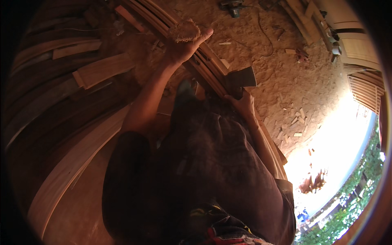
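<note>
My left hand (179, 52) is out in front over a long bundle of grooved wooden strips (208, 75), its thumb stretched to the right. A round, brown clump of coarse fibre (184, 32) sits in its grip, against the strips; most of the fingers are hidden under it. Nearer to me, my right hand (245, 105) is closed at the near end of the strips, its thumb lying along the wood and the other fingers mostly out of sight. Just beyond that hand is a dark, flat, squarish piece (242, 77); whether the hand touches it I cannot tell.
Planks (104, 70) and long curved boards (73, 167) lie to the left. A power tool (234, 10) with a cord rests on the dirt floor (253, 45) at the far side. Wood offcuts (300, 118) are scattered right, before a bright opening. More timber (302, 18) stands far right.
</note>
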`<state>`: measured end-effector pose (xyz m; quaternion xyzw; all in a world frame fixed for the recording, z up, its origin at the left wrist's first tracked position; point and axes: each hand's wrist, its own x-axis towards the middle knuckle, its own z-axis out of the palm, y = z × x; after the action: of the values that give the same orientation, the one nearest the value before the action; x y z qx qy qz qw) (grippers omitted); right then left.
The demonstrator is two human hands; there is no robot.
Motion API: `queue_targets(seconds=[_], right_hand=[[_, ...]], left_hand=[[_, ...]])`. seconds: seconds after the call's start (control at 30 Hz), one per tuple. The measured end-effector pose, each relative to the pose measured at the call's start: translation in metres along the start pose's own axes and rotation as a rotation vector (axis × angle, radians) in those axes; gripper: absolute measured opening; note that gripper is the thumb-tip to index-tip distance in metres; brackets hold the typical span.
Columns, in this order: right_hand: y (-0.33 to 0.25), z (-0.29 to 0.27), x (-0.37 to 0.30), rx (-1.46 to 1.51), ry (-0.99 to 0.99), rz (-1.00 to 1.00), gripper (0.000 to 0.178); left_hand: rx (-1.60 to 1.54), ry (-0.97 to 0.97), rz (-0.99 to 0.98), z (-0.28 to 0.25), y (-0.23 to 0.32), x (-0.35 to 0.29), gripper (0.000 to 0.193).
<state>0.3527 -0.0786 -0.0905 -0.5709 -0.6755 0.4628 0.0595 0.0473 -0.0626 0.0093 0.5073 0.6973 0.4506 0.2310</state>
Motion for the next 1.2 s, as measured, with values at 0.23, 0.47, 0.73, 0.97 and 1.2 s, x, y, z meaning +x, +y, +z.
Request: queue_targets(seconds=[0.23, 0.47, 0.73, 0.97, 1.2], right_hand=[[-0.020, -0.016, -0.007, -0.025, 0.083, -0.003, 0.066], [-0.075, -0.052, -0.010, 0.305, 0.221, -0.040, 0.037], [-0.070, -0.054, -0.015, 0.123, 0.264, 0.032, 0.041], [-0.064, -0.049, -0.021, 0.172, 0.228, 0.014, 0.044], [-0.059, -0.046, -0.019, 0.154, 0.223, 0.004, 0.047]], left_hand=[[-0.124, 0.037, 0.058, 0.010, -0.028, 0.003, 0.055], [-0.186, 0.068, 0.015, 0.008, -0.020, 0.004, 0.045], [-0.204, 0.041, 0.012, 0.011, -0.023, 0.007, 0.040], [-0.190, 0.010, 0.052, 0.018, -0.025, 0.008, 0.043], [-0.174, -0.026, 0.028, 0.018, -0.025, 0.006, 0.042]])
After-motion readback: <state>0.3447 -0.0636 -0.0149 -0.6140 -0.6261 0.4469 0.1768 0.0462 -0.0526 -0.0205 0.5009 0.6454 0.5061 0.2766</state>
